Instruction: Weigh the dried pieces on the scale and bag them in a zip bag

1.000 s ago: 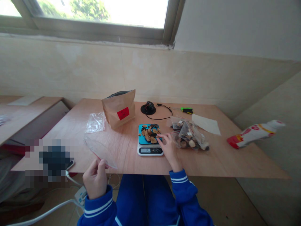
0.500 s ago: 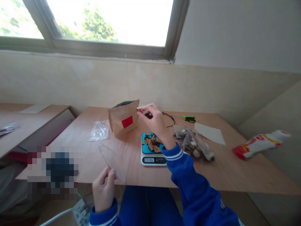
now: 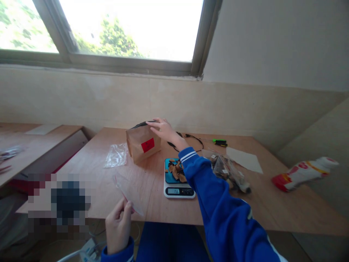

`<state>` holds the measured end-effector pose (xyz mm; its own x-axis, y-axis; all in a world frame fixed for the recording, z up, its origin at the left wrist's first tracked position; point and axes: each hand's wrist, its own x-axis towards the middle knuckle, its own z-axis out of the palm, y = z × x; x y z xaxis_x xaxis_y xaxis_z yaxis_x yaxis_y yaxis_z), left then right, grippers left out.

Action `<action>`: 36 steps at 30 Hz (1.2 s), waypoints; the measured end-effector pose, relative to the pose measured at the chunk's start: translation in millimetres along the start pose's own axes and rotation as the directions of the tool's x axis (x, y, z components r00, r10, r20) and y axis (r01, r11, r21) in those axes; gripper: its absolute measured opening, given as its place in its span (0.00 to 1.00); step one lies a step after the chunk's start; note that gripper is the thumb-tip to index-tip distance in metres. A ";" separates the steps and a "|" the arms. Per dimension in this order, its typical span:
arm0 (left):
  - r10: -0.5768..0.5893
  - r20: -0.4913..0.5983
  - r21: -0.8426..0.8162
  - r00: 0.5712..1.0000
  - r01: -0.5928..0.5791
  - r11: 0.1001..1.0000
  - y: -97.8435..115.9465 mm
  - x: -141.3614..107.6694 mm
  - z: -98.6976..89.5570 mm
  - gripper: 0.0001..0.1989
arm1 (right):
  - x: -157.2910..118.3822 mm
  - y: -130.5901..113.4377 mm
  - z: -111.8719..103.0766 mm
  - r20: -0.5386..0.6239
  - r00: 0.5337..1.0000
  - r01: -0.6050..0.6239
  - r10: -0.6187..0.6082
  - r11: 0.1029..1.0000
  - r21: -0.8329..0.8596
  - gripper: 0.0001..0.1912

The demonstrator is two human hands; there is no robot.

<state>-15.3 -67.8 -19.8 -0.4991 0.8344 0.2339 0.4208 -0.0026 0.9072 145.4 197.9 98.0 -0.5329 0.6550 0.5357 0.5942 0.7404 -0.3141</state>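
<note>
The brown kraft-paper bag (image 3: pixel 137 150) I'm touching stands upright, its top dark-lined, while my left hand (image 3: pixel 118 227) pinches a tilted clear plastic zip bag (image 3: pixel 130 193).

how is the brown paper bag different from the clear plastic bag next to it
The brown kraft paper bag stands up and is opaque, while the clear plastic bag lies flat and is see-through. The paper bag carries a red label; the plastic bag shows none. The right hand touches the paper bag's top, but no hand touches the plastic bag. Both rest on the wooden table.
</note>
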 end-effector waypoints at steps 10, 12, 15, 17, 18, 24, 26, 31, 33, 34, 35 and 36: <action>0.011 0.028 0.042 1.000 -0.012 0.999 12.5 2.3 0.7 0.18 | -105.9 -7.6 -18.4 0.039 0.985 -0.169 0.165 0.972 0.165 0.22; 0.024 0.051 0.049 0.998 -0.027 0.998 11.9 2.0 3.6 0.18 | -147.3 -3.8 -7.6 0.189 0.940 -0.302 0.285 0.951 0.070 0.31; 0.045 0.095 0.041 0.994 -0.049 0.998 13.2 -0.4 9.4 0.18 | -191.4 3.4 12.7 0.344 0.849 -0.395 0.402 0.914 -0.093 0.42; 0.056 0.120 0.030 0.991 -0.060 0.998 15.6 -2.1 12.7 0.18 | -205.0 6.3 22.4 0.362 0.836 -0.385 0.412 0.911 -0.149 0.44; 0.060 0.132 0.026 0.989 -0.064 0.998 17.0 -2.7 13.8 0.18 | -208.1 6.8 25.6 0.353 0.844 -0.370 0.404 0.915 -0.164 0.44; 0.070 0.137 0.029 0.988 -0.075 0.997 21.1 -0.5 13.1 0.18 | -211.1 2.6 33.3 0.163 0.922 -0.312 0.352 0.922 -0.229 0.29; 0.068 0.144 0.030 0.987 -0.073 0.997 21.2 0.5 13.0 0.17 | -211.2 0.9 33.6 0.111 0.929 -0.316 0.353 0.913 -0.256 0.26; 0.057 0.173 -0.009 0.983 -0.056 0.998 25.0 -1.4 17.7 0.17 | -201.9 -0.9 25.9 0.097 0.936 -0.290 0.338 0.898 -0.330 0.22; 0.050 0.192 -0.012 0.980 -0.049 0.999 27.9 -2.1 21.5 0.17 | -194.6 0.3 21.8 0.077 0.929 -0.317 0.362 0.887 -0.335 0.22; 0.050 0.201 -0.010 0.978 -0.049 0.999 29.5 -1.7 24.0 0.17 | -190.7 1.5 20.1 0.058 0.924 -0.341 0.378 0.883 -0.323 0.22; 0.050 0.213 -0.006 0.976 -0.050 0.999 31.2 -0.8 27.1 0.17 | -186.7 3.1 18.9 0.029 0.918 -0.370 0.395 0.881 -0.294 0.22; 0.051 0.227 -0.001 0.973 -0.052 0.999 32.9 0.9 30.7 0.17 | -182.7 5.1 18.1 -0.010 0.911 -0.402 0.413 0.882 -0.244 0.21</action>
<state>21.3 -50.3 -0.4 -0.2919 0.9366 0.1939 0.4453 -0.0464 0.8942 234.9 84.7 -15.7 -0.2343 0.9007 0.3658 0.8860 0.3527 -0.3011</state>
